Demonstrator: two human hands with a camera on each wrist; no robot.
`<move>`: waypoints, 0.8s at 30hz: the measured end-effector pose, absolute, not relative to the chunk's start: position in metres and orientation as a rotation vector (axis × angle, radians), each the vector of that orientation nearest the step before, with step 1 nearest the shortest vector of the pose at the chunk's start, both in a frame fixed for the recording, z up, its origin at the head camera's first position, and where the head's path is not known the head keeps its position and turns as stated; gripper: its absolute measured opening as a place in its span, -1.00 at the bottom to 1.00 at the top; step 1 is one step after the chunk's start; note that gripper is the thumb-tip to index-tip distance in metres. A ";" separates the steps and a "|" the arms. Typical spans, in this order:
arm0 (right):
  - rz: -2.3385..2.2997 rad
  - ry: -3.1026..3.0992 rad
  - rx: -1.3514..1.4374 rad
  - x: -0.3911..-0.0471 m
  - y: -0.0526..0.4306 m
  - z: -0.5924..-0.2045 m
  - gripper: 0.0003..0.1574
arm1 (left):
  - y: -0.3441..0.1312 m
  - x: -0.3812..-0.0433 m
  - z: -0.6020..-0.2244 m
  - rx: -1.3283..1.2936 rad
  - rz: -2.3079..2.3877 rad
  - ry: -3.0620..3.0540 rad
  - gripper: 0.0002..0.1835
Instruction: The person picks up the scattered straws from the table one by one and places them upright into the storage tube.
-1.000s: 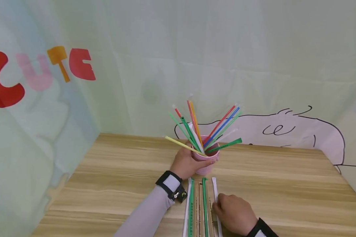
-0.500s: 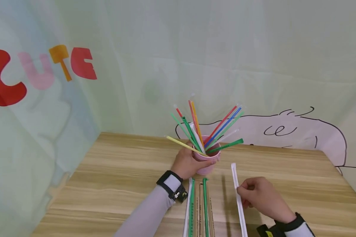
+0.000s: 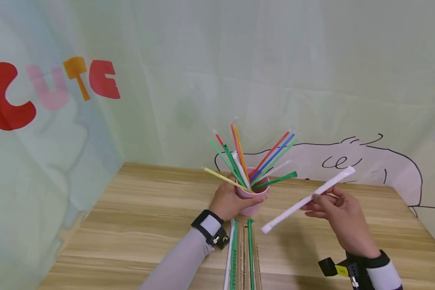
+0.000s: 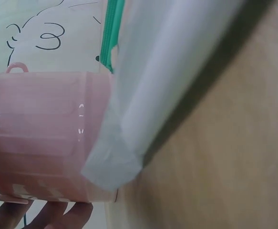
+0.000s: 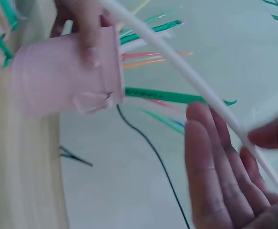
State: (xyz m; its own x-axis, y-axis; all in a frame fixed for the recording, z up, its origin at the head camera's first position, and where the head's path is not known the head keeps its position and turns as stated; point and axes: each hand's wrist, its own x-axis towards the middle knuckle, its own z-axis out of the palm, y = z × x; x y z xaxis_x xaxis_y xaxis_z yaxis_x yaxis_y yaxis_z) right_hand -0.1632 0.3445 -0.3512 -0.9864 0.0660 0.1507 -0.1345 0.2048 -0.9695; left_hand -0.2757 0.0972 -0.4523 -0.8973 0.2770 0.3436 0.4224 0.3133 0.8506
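Right fingers (image 5: 200,157) pinching slanted white straw (image 3: 293,209), left fingers (image 4: 76,217) around pink bucket (image 4: 43,129).

Head view: even, diffuse illumination; soft shadow on the tabletop (image 3: 159,209), lower right. Left wrist view: white wrapped straw (image 4: 158,81) out of focus, dark shadow alongside; small glints on the pink bucket (image 4: 38,129). Right wrist view: pale, hazy, slightly blurred.

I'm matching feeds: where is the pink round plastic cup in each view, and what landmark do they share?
Head: pink round plastic cup, just right of centre in the lower half.
Left wrist: cup at the left, cut off by the left edge.
Right wrist: cup at the upper left, mouth facing right.
Shared landmark: the person's bare left hand, gripping the cup.
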 end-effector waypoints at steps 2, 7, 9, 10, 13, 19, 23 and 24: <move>1.954 -2.161 0.091 -0.169 0.341 -0.348 -0.67 | 0.097 -0.276 -0.453 -0.643 -1.637 -2.444 -0.09; 1.930 -1.999 0.066 -0.188 0.331 -0.347 -0.72 | 0.099 -0.276 -0.453 -0.614 -1.664 -2.460 -0.10; 1.842 -2.038 0.065 -0.196 0.327 -0.349 -0.71 | 0.100 -0.275 -0.453 -0.606 -1.681 -2.464 -0.10; 1.783 -2.069 0.071 -0.200 0.325 -0.351 -0.69 | 0.100 -0.275 -0.453 -0.603 -1.678 -2.460 -0.10; 1.609 -2.163 0.109 -0.209 0.316 -0.356 -0.61 | 0.100 -0.273 -0.452 -0.605 -1.670 -2.461 -0.09; 1.288 -2.377 0.146 -0.225 0.299 -0.366 -0.59 | 0.099 -0.271 -0.450 -0.622 -1.684 -2.457 -0.06; 1.085 -2.515 0.151 -0.229 0.291 -0.372 -0.60 | 0.098 -0.271 -0.450 -0.639 -1.720 -2.460 -0.08; 1.058 -2.541 0.166 -0.230 0.290 -0.374 -0.60 | 0.098 -0.270 -0.450 -0.639 -1.726 -2.458 -0.08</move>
State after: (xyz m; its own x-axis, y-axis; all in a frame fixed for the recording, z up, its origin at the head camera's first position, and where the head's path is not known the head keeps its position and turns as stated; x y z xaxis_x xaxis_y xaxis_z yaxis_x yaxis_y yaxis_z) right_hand -0.2297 0.2899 -0.3738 -0.9202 0.0372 0.3897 -0.2504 0.7092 -0.6591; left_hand -0.2705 0.0976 -0.4502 -0.9110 0.2930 0.2902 0.3725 0.2828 0.8839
